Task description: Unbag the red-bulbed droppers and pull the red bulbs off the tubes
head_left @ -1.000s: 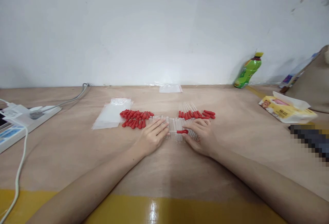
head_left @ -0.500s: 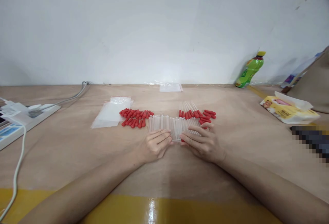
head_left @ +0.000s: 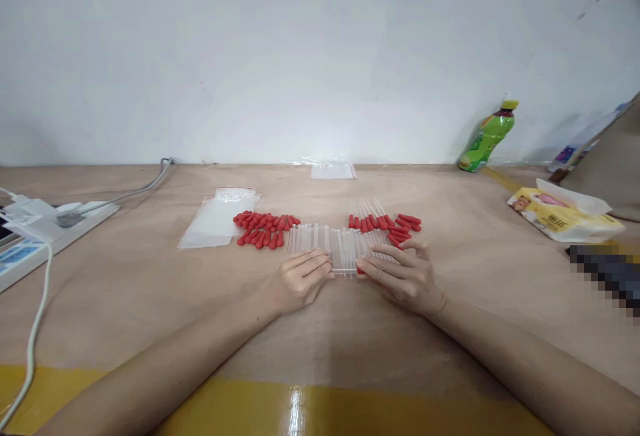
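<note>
A row of clear tubes point(head_left: 345, 244) lies side by side on the table. My left hand point(head_left: 301, 281) is closed at their near left end, its fingertips at one end of a clear tube lying crosswise point(head_left: 345, 271). At the other end of that tube, my right hand point(head_left: 404, 279) is closed on a red bulb point(head_left: 361, 270). Red rubber bulbs point(head_left: 265, 224) are piled to the left of the row. More red bulbs point(head_left: 407, 221) lie to the right, beside thin droppers with red bulbs point(head_left: 371, 216) pointing toward the wall.
Clear plastic bags point(head_left: 215, 219) lie at the left, another bag point(head_left: 333, 171) by the wall. A power strip point(head_left: 60, 236) with cables is far left. At the right are a green bottle point(head_left: 487, 139), a tissue pack point(head_left: 563, 213) and a dark blurred object point(head_left: 607, 276).
My right hand has shifted slightly to the right, so more of the red bulb at its fingertips shows. My left hand has moved very slightly left.
</note>
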`<state>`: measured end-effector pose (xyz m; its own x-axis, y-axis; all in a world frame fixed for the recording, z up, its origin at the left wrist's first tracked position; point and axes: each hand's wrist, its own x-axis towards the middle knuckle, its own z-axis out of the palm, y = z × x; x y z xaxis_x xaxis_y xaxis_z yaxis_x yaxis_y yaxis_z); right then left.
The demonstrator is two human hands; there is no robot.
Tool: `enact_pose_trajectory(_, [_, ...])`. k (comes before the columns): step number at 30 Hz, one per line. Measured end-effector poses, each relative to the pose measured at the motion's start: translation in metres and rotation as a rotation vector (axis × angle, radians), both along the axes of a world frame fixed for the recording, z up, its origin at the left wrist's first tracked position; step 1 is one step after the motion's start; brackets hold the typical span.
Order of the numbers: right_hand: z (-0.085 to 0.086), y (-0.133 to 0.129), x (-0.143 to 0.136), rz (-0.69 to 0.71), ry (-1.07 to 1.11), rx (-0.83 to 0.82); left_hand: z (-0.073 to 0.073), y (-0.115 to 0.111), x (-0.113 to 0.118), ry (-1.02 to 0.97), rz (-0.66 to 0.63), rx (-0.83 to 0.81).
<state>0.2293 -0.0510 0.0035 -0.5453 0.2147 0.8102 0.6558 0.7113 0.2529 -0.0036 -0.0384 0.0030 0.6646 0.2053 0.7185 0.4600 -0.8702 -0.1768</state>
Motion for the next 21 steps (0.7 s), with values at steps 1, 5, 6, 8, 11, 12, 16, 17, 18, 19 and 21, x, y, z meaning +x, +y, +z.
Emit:
enact_pose_trajectory(1, [0.000, 0.001, 0.002, 0.006, 0.006, 0.004, 0.000, 0.001, -0.001, -0.004, 0.000, -0.009])
enact_pose_trajectory(5, [-0.003, 0.014, 0.018, -0.021, 0.124, -0.091, 0.003, 0.011, -0.014, -0.104, 0.103, -0.058])
enact_pose_trajectory(6, [-0.003, 0.019, 0.024, -0.032, 0.204, -0.145, 0.004, 0.014, -0.018, -0.149, 0.162, -0.080])
enact_pose_trajectory(8, [-0.003, 0.029, 0.036, -0.071, 0.398, -0.277, 0.004, 0.021, -0.025, -0.212, 0.262, -0.135])
enact_pose_trajectory(11, [-0.005, 0.045, 0.054, -0.210, 0.573, -0.410, 0.001, 0.030, -0.028, -0.208, 0.324, -0.199])
enact_pose_trajectory(12, [-0.006, 0.049, 0.059, -0.260, 0.603, -0.437, 0.000, 0.032, -0.027, -0.193, 0.326, -0.202])
enact_pose_trajectory(16, [-0.013, 0.064, 0.078, -0.372, 0.753, -0.597, -0.007, 0.037, -0.021, -0.167, 0.312, -0.169])
enact_pose_trajectory(17, [-0.015, 0.067, 0.081, -0.375, 0.809, -0.653, -0.007, 0.038, -0.020, -0.165, 0.305, -0.149])
enact_pose_trajectory(18, [-0.017, 0.069, 0.084, -0.369, 0.872, -0.713, -0.007, 0.038, -0.018, -0.154, 0.299, -0.127])
enact_pose_trajectory(19, [-0.018, 0.071, 0.085, -0.358, 0.932, -0.769, -0.006, 0.038, -0.017, -0.134, 0.294, -0.105])
enact_pose_trajectory(21, [-0.020, 0.073, 0.088, -0.333, 1.008, -0.833, -0.004, 0.037, -0.016, -0.070, 0.285, -0.069])
